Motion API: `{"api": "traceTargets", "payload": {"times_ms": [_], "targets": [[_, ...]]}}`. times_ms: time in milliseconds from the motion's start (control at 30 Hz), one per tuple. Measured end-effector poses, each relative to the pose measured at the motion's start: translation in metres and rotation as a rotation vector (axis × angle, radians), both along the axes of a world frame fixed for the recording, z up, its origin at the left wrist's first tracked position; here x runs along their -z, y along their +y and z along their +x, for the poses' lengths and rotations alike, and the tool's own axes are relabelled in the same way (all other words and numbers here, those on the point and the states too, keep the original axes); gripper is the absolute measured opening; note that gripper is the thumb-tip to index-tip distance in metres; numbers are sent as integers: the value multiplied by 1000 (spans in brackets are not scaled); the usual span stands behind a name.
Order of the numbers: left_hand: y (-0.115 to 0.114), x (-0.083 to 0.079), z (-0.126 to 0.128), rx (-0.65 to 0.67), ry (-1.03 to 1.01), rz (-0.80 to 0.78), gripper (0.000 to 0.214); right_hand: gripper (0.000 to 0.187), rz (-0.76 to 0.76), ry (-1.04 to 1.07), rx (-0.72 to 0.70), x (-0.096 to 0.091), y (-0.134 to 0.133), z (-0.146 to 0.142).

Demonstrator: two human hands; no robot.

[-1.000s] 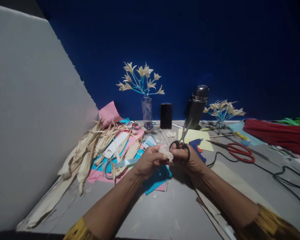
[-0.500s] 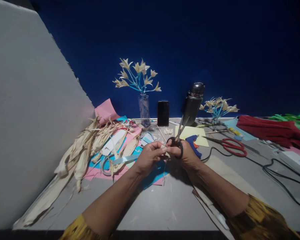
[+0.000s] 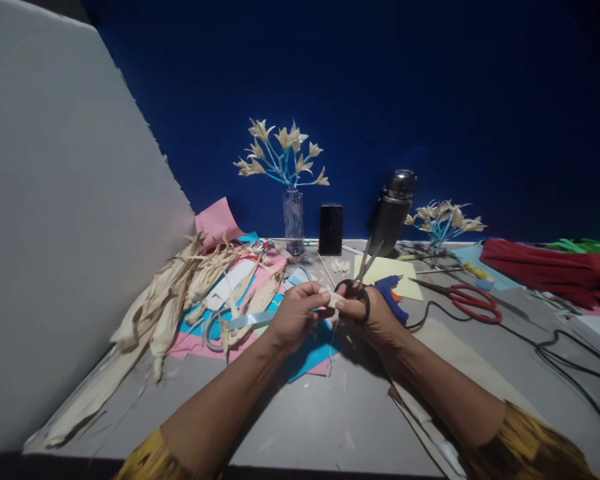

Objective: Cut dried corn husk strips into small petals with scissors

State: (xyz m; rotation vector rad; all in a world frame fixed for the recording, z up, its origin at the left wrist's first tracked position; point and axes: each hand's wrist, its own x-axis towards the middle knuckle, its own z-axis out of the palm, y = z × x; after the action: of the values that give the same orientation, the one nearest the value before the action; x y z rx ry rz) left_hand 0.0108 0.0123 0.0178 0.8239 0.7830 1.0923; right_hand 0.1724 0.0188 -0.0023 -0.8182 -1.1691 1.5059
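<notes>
My left hand (image 3: 300, 317) pinches a small pale piece of corn husk (image 3: 333, 299) between thumb and fingers. Opposite it, my right hand (image 3: 367, 313) is closed with black-handled scissors (image 3: 364, 270) hooked in it, their blades slightly apart and pointing up, away from me. The right thumb and fingertip also touch the husk piece. A thin strand hangs below the hands. Under and left of them lie blue paper (image 3: 307, 357), pink paper (image 3: 187, 348) and a roll of light-blue ribbon (image 3: 250, 320). Close by the right hand sits a blue glue gun (image 3: 391, 300).
Dried corn husks (image 3: 163, 313) cover the left side by a white panel. Behind stand a glass vase (image 3: 293, 223) of husk flowers, a phone (image 3: 331, 230) and a dark flask (image 3: 393, 217). Red-handled scissors (image 3: 475, 303), a black cord (image 3: 543, 345) and red cloth (image 3: 540, 267) lie at right.
The view has shifted slightly, so the scene sits a little further right. More of the pale husk piece shows between my fingertips. Both hands keep their hold.
</notes>
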Motion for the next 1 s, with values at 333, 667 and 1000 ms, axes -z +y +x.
{"api": "traceTargets", "payload": {"times_ms": [333,667,1000], "targets": [[8,-4,-12,-83,-16,-23,28,33,-46,157,45,-1,3,2],[-3,-3,2,54,-6,-9,36,28,-16,129,-48,-3,-1,-1],[4,-3,-6,-11,19,0,32,31,-5,82,79,-1,8,5]]}}
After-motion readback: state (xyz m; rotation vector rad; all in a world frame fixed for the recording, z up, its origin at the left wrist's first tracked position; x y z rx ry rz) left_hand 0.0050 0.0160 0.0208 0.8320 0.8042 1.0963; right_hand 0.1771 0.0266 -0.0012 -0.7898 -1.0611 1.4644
